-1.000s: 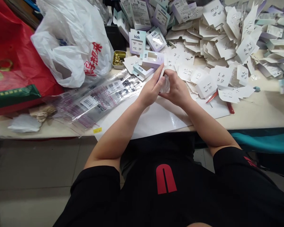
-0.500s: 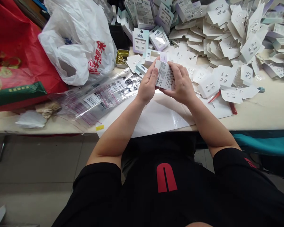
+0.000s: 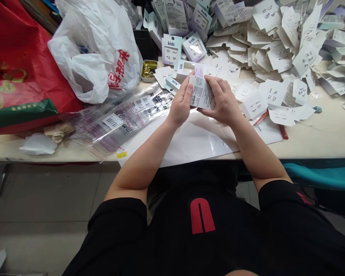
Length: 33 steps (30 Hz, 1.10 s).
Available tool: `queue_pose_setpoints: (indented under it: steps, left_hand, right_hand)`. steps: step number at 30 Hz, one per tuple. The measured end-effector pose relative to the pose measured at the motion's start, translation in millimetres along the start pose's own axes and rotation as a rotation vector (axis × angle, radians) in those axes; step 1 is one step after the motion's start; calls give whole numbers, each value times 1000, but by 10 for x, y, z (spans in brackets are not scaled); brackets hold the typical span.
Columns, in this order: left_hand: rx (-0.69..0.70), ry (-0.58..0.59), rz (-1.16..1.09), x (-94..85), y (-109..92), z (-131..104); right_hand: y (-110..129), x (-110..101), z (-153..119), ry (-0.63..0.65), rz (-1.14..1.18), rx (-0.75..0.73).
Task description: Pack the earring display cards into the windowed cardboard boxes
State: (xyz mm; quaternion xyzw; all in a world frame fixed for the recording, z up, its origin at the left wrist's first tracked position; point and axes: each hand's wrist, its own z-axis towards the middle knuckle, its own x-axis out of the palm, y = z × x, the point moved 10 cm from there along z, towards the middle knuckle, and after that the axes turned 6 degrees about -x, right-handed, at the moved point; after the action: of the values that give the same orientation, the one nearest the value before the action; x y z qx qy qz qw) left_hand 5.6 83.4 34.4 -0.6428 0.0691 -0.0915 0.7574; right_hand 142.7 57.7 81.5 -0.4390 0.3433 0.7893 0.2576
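Observation:
A small cardboard earring box (image 3: 201,92) is held up between my two hands, its printed back facing me. My left hand (image 3: 180,102) is closed on the box's left side, thumb along the edge. On the right side, my right hand (image 3: 222,99) grips the box with its fingers at the top corner and thumb underneath. Just behind lies another box with a window (image 3: 186,69), partly covered by my fingers. A flat "kids" box (image 3: 172,83) rests beside my left hand. Under my hands is a white sheet (image 3: 195,142).
Finished-looking "kids" boxes (image 3: 171,50) stand at the back. Many white earring cards (image 3: 273,92) are heaped on the right. A small tin (image 3: 148,71) holds gold-coloured pieces. Clear plastic bags (image 3: 123,119), a white carrier bag (image 3: 97,46) and a red bag (image 3: 23,65) occupy the left.
The box has shifted very slightly to the right and turned a little in my hands. Both hands keep hold of it.

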Motion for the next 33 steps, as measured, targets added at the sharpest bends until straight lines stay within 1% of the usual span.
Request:
queue_pose_setpoints:
  steps: [2, 6, 9, 12, 14, 17, 19, 21, 24, 26, 27, 28, 30, 33]
  left_hand:
    - [19, -17, 34, -16, 28, 1]
    - [13, -39, 74, -29, 77, 1]
    - [37, -87, 164, -23, 23, -26]
    - [21, -129, 302, 8, -24, -63]
    - [2, -112, 373, 42, -25, -75]
    - [18, -65, 419, 54, 7, -58]
    - [30, -15, 404, 53, 68, -18]
    - [22, 54, 328, 68, 133, 32]
    - [-50, 172, 49, 119, 174, 83]
    - [-89, 217, -132, 145, 135, 86]
    - [-95, 234, -175, 159, 107, 79]
    - [-87, 247, -182, 171, 77, 69]
    - [-36, 234, -99, 169, 23, 52]
    - [77, 136, 121, 100, -33, 37]
  right_hand:
    - [-8, 23, -3, 2, -48, -6]
    - [7, 65, -18, -34, -147, -64]
    - [-28, 106, -29, -60, -168, -72]
    - [-94, 161, -25, -52, -139, -64]
    - [-136, 188, -20, -42, -103, -59]
    - [-185, 213, -16, -31, -66, -49]
    - [-203, 229, -13, -26, -62, -51]
    - [-215, 246, -8, -22, -58, -51]
    - [-234, 251, 5, -25, -39, -30]
    - [-253, 212, 7, -55, -30, 4]
    - [-260, 182, 5, -79, -26, 17]
    - [-262, 149, 1, -105, -20, 23]
    - [-257, 98, -9, -150, -11, 12]
    - [-266, 70, -24, -177, -31, -5]
